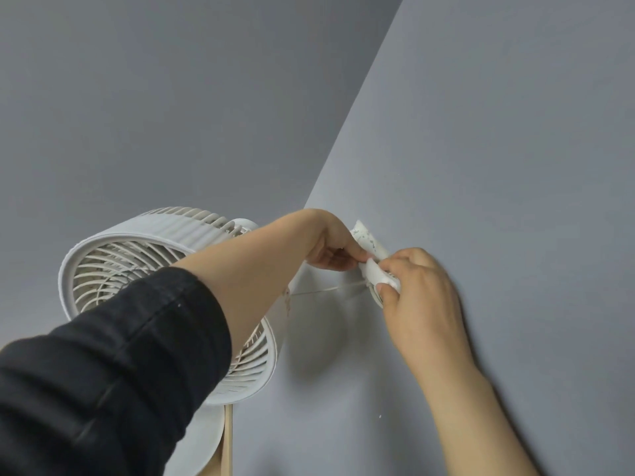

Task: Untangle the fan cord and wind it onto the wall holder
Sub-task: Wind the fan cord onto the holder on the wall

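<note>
A white fan (165,290) stands in the corner, its round grille tilted up toward me. Its thin white cord (326,291) runs taut from behind my left forearm across the wall to a white holder (372,255) stuck on the grey wall. My left hand (330,247) pinches at the holder's left side with its fingertips. My right hand (415,297) grips the holder's lower right part, fingers curled round it. How much cord sits on the holder is hidden by the fingers.
Two grey walls (498,166) meet in a corner just behind the fan. The fan's white base (202,444) and a pale wooden strip (227,441) show below the grille. My left arm in a black sleeve crosses in front of the fan.
</note>
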Motion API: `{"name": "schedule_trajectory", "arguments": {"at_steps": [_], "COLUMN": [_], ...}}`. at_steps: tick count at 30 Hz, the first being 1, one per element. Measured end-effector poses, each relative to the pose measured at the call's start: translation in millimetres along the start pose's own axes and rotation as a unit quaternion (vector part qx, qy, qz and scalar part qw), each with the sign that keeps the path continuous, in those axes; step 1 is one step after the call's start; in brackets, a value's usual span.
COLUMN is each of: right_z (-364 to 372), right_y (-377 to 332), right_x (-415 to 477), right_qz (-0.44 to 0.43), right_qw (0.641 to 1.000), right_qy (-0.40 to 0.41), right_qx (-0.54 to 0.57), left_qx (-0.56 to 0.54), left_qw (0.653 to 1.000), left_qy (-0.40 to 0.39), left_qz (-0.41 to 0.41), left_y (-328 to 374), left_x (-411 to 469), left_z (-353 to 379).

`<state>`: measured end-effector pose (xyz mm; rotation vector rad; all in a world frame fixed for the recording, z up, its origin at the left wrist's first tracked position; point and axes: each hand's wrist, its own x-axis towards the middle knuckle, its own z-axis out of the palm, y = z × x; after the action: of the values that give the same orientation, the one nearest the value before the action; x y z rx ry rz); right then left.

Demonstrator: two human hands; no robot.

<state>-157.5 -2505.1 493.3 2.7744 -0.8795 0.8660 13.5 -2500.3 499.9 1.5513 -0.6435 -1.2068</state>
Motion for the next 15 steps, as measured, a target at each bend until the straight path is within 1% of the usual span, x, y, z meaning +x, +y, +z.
{"name": "schedule_trajectory", "arguments": {"at_steps": [3,6,15], "right_z": [3,3,7], "right_y": [0,1,0], "right_x": [-2,-2,-2], "right_qz": [0.003,-0.005,0.006], "right_qw": [1.0,1.0,0.999], "right_qy": [0.016,0.019,0.046], "right_qx": [0.01,0.009,-0.008], "left_qx": [0.012,0.031,0.092], "left_qw": [1.0,0.999,0.982], "left_qy": [-0.006,-0.008,-0.016], "left_qz": [0.001,0.023,0.166], "left_y": [3,9,20], "left_x": [1,4,8], "left_z": [0,-1,3]}}
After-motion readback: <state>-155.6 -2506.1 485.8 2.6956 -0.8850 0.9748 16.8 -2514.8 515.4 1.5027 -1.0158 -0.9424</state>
